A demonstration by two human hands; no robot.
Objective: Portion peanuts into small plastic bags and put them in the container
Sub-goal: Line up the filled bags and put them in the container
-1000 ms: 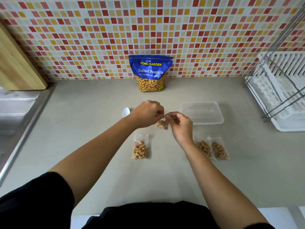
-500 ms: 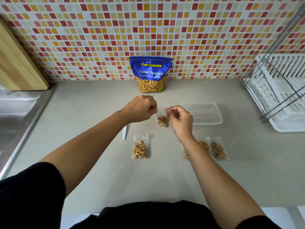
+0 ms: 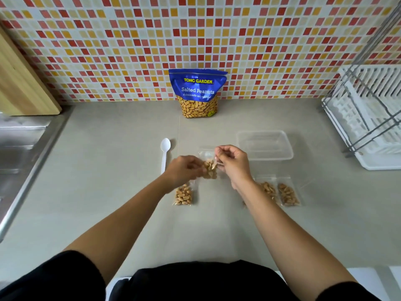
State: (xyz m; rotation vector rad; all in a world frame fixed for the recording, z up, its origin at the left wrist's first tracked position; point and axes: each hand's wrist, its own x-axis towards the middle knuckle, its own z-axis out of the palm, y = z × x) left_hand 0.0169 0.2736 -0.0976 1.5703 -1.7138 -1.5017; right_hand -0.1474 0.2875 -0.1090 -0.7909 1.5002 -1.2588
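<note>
A small clear bag of peanuts [image 3: 210, 168] hangs above the counter between my hands. My right hand [image 3: 233, 164] pinches its top edge. My left hand [image 3: 184, 170], blurred, touches the bag's lower left side. Another filled small bag [image 3: 184, 195] lies on the counter just below my left hand. Two more filled bags [image 3: 280, 193] lie side by side to the right of my right forearm. The clear plastic container [image 3: 264, 144] sits beyond my right hand. The blue Salted Peanuts pouch [image 3: 197, 93] stands upright against the tiled wall.
A white plastic spoon [image 3: 165, 152] lies left of my hands. A white dish rack [image 3: 368, 118] fills the right side. A steel sink [image 3: 19, 144] and a wooden board [image 3: 21, 83] are at the left.
My left hand has dropped from the bag's top to its lower side, uncovering the spoon. The right hand keeps its pinch on the bag's top.
</note>
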